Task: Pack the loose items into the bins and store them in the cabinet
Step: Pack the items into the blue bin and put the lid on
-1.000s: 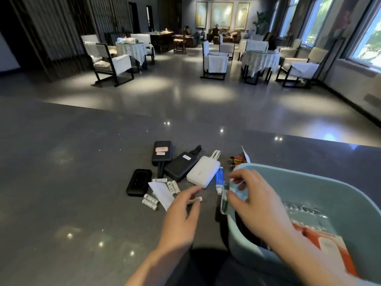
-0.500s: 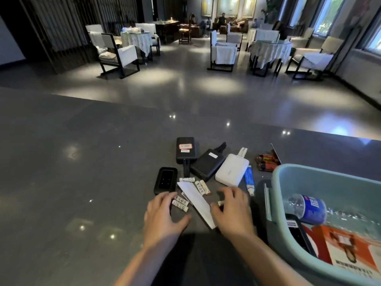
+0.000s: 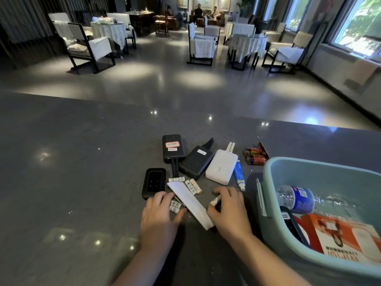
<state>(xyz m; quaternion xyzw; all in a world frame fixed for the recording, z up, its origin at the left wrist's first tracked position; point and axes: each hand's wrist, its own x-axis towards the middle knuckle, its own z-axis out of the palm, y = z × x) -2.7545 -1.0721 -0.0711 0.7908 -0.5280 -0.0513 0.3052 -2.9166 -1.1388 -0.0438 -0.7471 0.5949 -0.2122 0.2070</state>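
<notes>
Loose items lie on the dark counter (image 3: 72, 182): several white batteries (image 3: 192, 185), a white card (image 3: 190, 203), a black device (image 3: 153, 182), two black power banks (image 3: 173, 148) (image 3: 195, 162), a white power bank (image 3: 221, 167), a blue tube (image 3: 239, 176) and red batteries (image 3: 254, 155). My left hand (image 3: 159, 219) covers two white batteries (image 3: 175, 206), fingers and thumb curled around them. My right hand (image 3: 228, 211) pinches one white battery (image 3: 214, 201) beside the card. A teal bin (image 3: 268, 172) at the right holds a water bottle (image 3: 296, 198), an orange box (image 3: 346, 238) and a dark flat item.
The counter's far edge runs across the middle of the view, with a polished floor beyond. White-covered chairs and tables stand in the room, and people sit at the far back. Windows line the right wall.
My right hand left the bin's rim and came down to the batteries by the card. My left hand slid onto the two batteries at the card's left.
</notes>
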